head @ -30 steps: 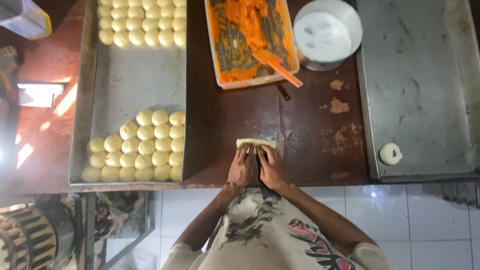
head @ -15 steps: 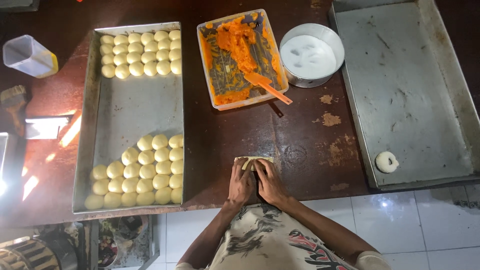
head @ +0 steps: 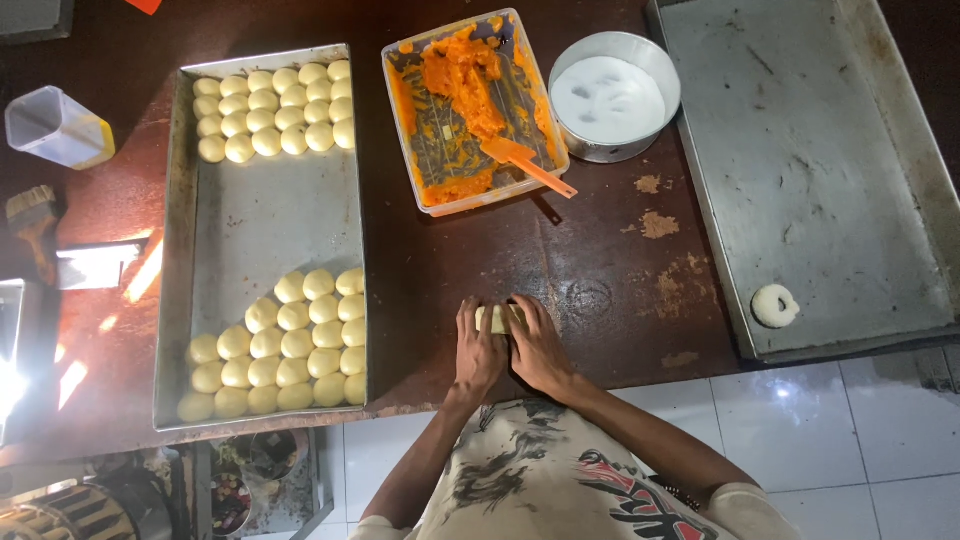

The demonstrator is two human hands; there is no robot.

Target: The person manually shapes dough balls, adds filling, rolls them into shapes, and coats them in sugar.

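**Two hands shaping a dough piece on the desk**

We see the left hand (head: 478,350) and the right hand (head: 538,348) side by side at the near edge of the dark brown desk (head: 560,270). Both grips are pressed down on one pale dough piece (head: 497,318), fingers curled over it, so that only its top shows between them. Taking this dough piece as landmark: to its left lies a metal tray (head: 262,215) with dough balls (head: 290,345) in two clusters; beyond it stands a plastic tub of orange filling (head: 470,100) with an orange spatula (head: 525,165), and beside that a round tin of white flour (head: 610,98). To its right a large baking tray (head: 820,170) carries one ring-shaped dough piece (head: 775,305).
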